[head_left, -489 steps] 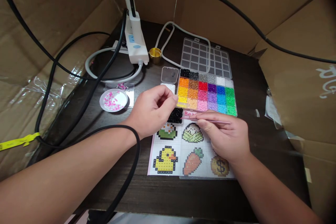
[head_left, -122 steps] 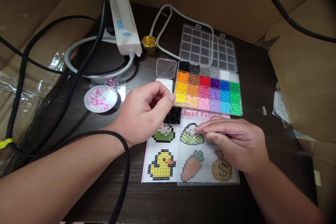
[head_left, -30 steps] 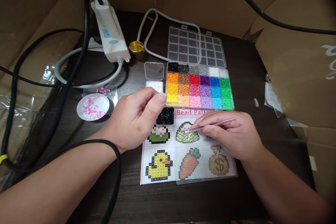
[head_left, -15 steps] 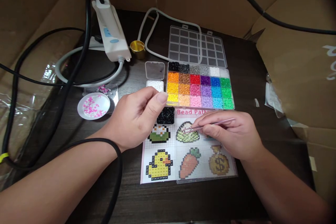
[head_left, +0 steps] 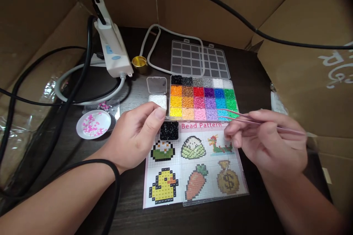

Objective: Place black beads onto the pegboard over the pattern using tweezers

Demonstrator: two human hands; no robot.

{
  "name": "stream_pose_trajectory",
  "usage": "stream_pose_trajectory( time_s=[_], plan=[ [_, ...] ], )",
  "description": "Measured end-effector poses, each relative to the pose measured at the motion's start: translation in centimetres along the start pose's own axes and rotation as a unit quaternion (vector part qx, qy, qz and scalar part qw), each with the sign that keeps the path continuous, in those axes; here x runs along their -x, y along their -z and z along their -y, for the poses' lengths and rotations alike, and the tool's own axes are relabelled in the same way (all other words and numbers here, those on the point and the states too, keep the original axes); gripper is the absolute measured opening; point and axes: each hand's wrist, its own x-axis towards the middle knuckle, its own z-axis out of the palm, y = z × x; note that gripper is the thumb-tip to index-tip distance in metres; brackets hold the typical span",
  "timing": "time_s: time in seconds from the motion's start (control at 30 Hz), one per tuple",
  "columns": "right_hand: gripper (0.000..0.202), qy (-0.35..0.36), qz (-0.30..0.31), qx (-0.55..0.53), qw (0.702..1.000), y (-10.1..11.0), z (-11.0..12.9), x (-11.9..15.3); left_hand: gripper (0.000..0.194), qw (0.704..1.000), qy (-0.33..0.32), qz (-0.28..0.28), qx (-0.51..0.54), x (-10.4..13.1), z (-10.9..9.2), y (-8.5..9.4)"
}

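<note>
My right hand [head_left: 275, 143] holds pink tweezers [head_left: 248, 119] pointing left. Their tips are apart, over the purple and light blue beads of the compartment bead box [head_left: 202, 99]. My left hand [head_left: 135, 137] is closed, thumb pressed against the curled index finger; whatever lies between them is hidden. Just beyond it sits a small lidded box of white beads [head_left: 157, 100], with a small box of black beads [head_left: 169, 130] to the right. A bead pattern sheet [head_left: 162, 165] lies below, its right part under a clear pegboard [head_left: 212, 200].
A white dish [head_left: 109, 121] with pink and white beads overlaps another clear pegboard [head_left: 117, 108] at the left. Behind stand a power strip [head_left: 116, 51], a gold cup [head_left: 139, 65] and a clear divided lid [head_left: 200, 58]. A black cable [head_left: 117, 191] crosses my left forearm; cardboard walls [head_left: 206, 18] surround the table.
My right hand has lifted the tweezers off the cabbage-like pattern and moved right and up to the bead box; the tips have spread. My left hand keeps its pose. The view has tilted slightly.
</note>
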Motion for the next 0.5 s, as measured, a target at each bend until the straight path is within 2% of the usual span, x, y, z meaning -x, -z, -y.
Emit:
stream_pose_trajectory(
  time_s=[0.07, 0.13, 0.23, 0.3, 0.37, 0.5],
  plan=[
    [0.030, 0.033, 0.030, 0.051, 0.998, 0.0, 0.2, 0.4, 0.050, 1.000, 0.000, 0.009, -0.004, 0.0, 0.1, 0.0],
    [0.035, 0.070, 0.088, 0.131, 0.985, 0.1, 0.2, 0.5, 0.049, 1.000, 0.003, 0.015, -0.005, 0.0, 0.1, 0.0],
    [0.039, 0.131, 0.197, 0.272, 0.933, 0.2, 0.0, 0.1, 0.049, 1.000, 0.010, 0.017, -0.003, 0.1, 0.1, 0.1],
    [0.037, 0.162, 0.243, 0.332, 0.897, 0.2, -0.1, -0.3, 0.048, 1.000, 0.013, 0.018, -0.002, 0.2, 0.1, 0.1],
    [0.032, 0.175, 0.256, 0.366, 0.878, 0.2, -0.3, -0.5, 0.048, 1.000, 0.013, 0.019, -0.003, 0.1, 0.2, 0.1],
    [0.029, 0.172, 0.272, 0.396, 0.860, 0.4, -0.4, -0.4, 0.047, 1.000, 0.012, 0.023, -0.003, 0.1, 0.1, 0.1]
  ],
)
